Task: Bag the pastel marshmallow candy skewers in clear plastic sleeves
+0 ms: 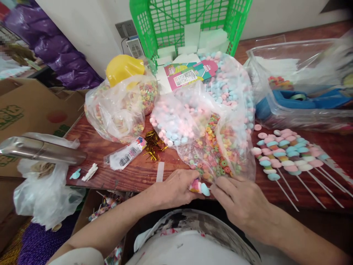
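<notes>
My left hand [180, 187] is closed round a short row of candies [196, 186], with a pale blue piece at its right end. Just right of it, my right hand [238, 200] has its fingers pressed together; what they pinch, if anything, is hidden. Beyond both hands lies an open clear bag of colourful ring candies [220, 162]. Behind that, a bag holds pink and blue candies [176, 121]. Candy skewers [292, 151] on white sticks lie at the right on the red-brown table [143, 176].
A green basket [190, 11] stands at the back. At the right is a clear plastic bin [309, 114] with a blue tape dispenser [303, 99]. A steel flask [46, 150], a labelled packet [127, 154] and gold ties [154, 145] lie to the left.
</notes>
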Action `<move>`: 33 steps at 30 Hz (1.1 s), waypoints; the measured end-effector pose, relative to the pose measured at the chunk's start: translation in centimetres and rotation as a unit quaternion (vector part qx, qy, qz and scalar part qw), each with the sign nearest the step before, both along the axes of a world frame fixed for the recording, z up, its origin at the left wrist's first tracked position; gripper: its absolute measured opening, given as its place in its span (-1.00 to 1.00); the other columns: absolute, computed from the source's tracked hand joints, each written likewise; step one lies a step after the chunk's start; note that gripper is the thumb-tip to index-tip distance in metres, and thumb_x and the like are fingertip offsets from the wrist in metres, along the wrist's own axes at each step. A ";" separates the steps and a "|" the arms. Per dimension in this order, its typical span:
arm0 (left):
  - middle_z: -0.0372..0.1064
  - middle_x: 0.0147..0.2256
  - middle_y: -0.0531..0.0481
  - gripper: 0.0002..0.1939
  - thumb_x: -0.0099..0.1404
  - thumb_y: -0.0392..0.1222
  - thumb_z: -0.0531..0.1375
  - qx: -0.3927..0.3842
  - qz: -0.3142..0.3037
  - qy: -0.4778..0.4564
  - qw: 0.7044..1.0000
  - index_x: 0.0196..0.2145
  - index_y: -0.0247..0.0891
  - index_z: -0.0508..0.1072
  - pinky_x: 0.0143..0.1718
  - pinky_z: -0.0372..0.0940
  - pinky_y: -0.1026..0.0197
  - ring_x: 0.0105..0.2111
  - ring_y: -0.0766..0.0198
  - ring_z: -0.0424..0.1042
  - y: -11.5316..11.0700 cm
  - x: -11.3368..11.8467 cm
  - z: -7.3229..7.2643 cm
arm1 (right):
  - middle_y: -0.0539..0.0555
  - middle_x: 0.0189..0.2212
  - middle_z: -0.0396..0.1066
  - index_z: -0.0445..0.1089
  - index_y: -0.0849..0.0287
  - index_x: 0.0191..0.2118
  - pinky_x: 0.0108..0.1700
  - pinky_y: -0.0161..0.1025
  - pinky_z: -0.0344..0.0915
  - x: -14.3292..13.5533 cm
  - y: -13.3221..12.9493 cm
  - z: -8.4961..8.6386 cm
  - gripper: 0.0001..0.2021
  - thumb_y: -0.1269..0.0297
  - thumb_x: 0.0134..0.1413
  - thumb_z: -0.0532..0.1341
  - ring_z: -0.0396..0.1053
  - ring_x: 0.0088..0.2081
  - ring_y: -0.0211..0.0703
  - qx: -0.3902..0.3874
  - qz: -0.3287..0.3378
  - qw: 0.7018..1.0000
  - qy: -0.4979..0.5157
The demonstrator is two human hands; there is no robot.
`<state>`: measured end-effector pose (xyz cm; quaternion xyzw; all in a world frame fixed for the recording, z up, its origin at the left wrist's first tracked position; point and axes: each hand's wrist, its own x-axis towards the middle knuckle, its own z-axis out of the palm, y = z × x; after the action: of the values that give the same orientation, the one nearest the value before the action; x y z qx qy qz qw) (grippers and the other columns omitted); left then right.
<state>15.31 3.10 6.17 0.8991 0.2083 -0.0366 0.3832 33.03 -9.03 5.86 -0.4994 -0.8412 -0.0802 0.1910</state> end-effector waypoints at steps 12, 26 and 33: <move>0.37 -0.39 0.04 -0.56 0.17 0.02 0.25 -0.381 0.104 -0.087 0.915 -0.07 -0.29 0.45 -0.35 0.23 0.31 -0.40 0.35 0.33 2.5 -0.9 0.4 | 0.09 -0.35 0.37 0.34 0.19 -0.27 -0.29 -0.24 0.21 0.7 3.7 -0.2 -0.73 0.62 0.10 -0.03 0.30 -0.30 -0.16 -0.043 0.050 0.986 0.156; 0.24 -0.53 0.10 -0.79 0.21 -0.09 0.27 -0.218 0.375 -0.373 0.820 -0.48 -0.28 0.50 -0.55 0.16 0.35 -0.56 0.44 0.22 0.7 -0.3 -0.6 | 0.15 -0.15 0.36 0.24 0.17 0.08 -0.21 -0.26 0.41 -3.4 4.5 -1.1 -0.68 0.33 0.22 0.12 0.40 -0.24 -0.18 0.001 -0.158 0.820 0.550; 0.30 -0.35 -0.04 -0.76 0.33 -0.10 0.15 -0.219 0.301 -0.402 0.836 -0.35 -0.28 0.55 -0.39 0.30 0.30 -0.40 0.34 0.35 -1.6 0.0 -1.1 | 0.03 -0.33 0.42 0.44 0.16 -0.26 -0.22 -0.32 0.39 -5.4 4.1 -2.7 -0.88 0.44 0.18 0.16 0.42 -0.29 -0.22 0.055 -0.140 0.836 0.527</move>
<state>15.32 1.54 5.06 0.6201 0.2829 0.4005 0.6124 27.67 -4.93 3.15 -0.5673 -0.5282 0.1231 0.6196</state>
